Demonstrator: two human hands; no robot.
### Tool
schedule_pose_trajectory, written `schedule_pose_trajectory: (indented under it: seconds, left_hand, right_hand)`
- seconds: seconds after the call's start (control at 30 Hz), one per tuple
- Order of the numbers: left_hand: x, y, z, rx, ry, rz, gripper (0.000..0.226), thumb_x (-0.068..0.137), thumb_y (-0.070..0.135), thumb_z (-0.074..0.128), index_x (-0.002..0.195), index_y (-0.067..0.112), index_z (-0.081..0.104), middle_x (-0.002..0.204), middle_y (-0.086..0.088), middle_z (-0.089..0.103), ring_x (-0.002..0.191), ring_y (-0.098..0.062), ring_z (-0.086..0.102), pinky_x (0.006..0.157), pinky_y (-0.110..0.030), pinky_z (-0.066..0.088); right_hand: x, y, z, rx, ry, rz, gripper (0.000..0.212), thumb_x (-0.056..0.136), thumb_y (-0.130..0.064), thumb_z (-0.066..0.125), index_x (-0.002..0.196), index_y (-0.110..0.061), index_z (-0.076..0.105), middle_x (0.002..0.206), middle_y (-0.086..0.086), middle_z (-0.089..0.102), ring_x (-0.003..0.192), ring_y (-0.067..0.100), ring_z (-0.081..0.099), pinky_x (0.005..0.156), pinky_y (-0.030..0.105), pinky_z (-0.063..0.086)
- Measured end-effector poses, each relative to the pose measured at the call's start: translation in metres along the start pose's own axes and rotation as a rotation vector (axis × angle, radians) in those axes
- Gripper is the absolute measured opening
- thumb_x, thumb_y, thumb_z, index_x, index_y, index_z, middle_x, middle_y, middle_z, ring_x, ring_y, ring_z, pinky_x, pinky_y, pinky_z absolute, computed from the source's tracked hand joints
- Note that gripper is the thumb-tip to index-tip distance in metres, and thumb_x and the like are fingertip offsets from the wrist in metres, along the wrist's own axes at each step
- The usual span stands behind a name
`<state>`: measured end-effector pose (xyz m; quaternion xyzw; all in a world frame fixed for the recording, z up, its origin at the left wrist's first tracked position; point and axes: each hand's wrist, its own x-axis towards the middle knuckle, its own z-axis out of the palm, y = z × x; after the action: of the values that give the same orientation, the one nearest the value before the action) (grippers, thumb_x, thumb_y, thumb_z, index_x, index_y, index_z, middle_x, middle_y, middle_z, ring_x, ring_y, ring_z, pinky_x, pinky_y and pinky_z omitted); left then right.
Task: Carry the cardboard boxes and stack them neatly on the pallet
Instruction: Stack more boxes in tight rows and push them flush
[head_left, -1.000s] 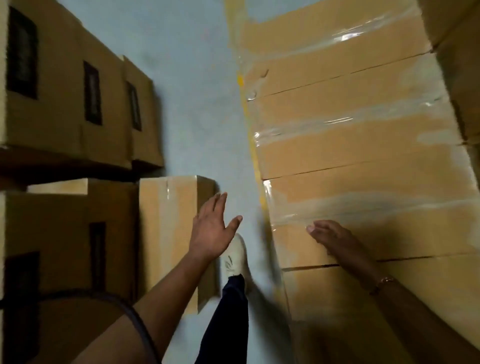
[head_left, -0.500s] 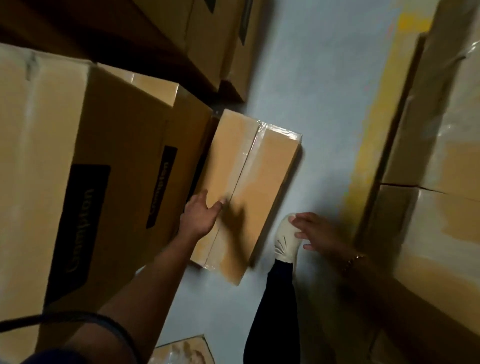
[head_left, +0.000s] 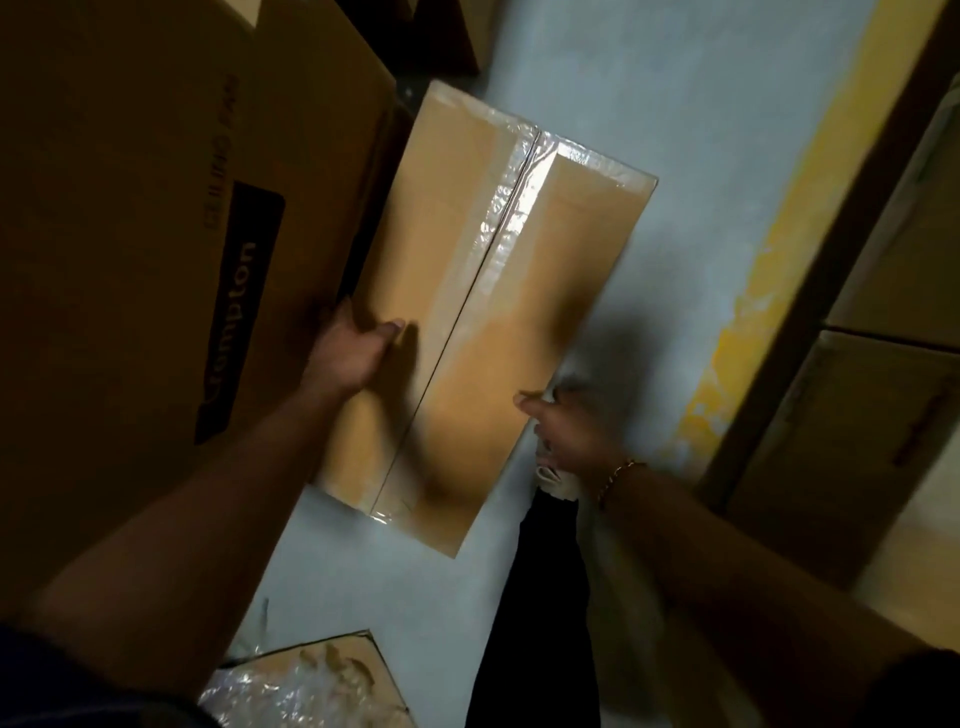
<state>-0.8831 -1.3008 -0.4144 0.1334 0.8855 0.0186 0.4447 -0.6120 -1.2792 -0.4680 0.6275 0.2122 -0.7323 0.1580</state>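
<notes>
1. Taped cardboard box (head_left: 498, 322): long, seam up, low on the grey floor (head_left: 675, 156), against a large printed carton (head_left: 156, 260); whether it is lifted yet is unclear.
2. Left hand (head_left: 348, 353): clasps the box's left edge, thumb across the top, fingers hidden down the side.
3. Right hand (head_left: 571, 436): at the right edge, thumb on top; blurred, so I cannot tell its hold.
4. Pallet: not in view.
5. Progress: pick-up stage only; carrying and stacking remain.
</notes>
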Motion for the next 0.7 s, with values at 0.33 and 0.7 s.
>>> schedule_pose_trajectory:
  seconds: [0.33,0.7]
  left_hand:
    - [0.001,0.007,0.004,-0.076,0.048,0.022,0.085,0.092,0.048,0.07,0.16,0.018,0.031,0.16,-0.012,0.04,0.145,-0.032,0.04,0.121,-0.042,0.033]
    - [-0.139,0.118,-0.021,0.018,0.213,0.452,0.058,0.098,0.023,0.064,0.151,0.027,0.042,0.149,-0.008,0.045,0.133,-0.031,0.048,0.112,-0.047,0.041]
  right_hand:
    - [-0.014,0.004,0.008,0.011,-0.034,-0.065,0.052,0.093,-0.05,0.068,0.134,-0.024,0.05,0.14,-0.003,0.051,0.12,0.017,0.051,0.072,0.032,0.05]
    - [-0.171,-0.006,-0.088,0.209,0.077,-0.429,0.024,0.098,-0.033,0.065,0.119,-0.041,0.057,0.113,-0.029,0.064,0.102,-0.005,0.063,0.078,0.028,0.055]
